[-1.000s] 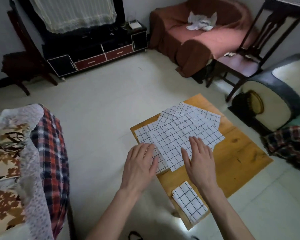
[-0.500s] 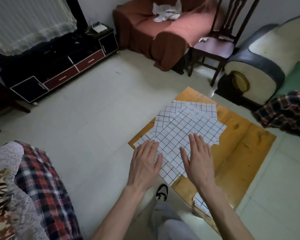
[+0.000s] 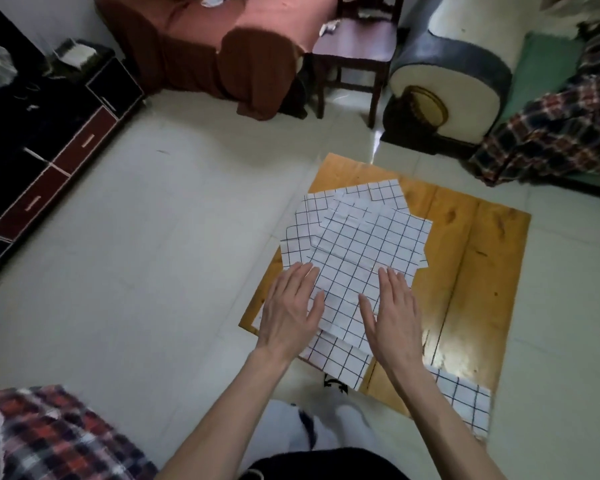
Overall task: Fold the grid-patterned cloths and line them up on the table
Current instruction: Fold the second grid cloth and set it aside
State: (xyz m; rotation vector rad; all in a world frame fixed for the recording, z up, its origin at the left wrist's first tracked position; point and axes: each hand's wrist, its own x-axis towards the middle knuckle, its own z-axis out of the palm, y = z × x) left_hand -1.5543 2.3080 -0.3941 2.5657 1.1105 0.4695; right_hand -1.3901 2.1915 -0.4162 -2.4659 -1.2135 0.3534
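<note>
A loose pile of several white grid-patterned cloths lies spread and overlapping on the low wooden table. My left hand rests flat, fingers apart, on the pile's near left edge. My right hand lies flat on the top cloth's near right part, palm down. Neither hand grips anything. One folded grid cloth sits at the table's near right corner, partly hidden behind my right forearm.
A dark wooden chair and a rust-covered armchair stand beyond the table. A cream and dark sofa arm with a plaid blanket is at right. A black cabinet is at left, plaid bedding near left.
The view has swung right and down. Both hands have stayed flat on the cloth pile, spreading slightly apart; the cloths have not visibly moved on the table.
</note>
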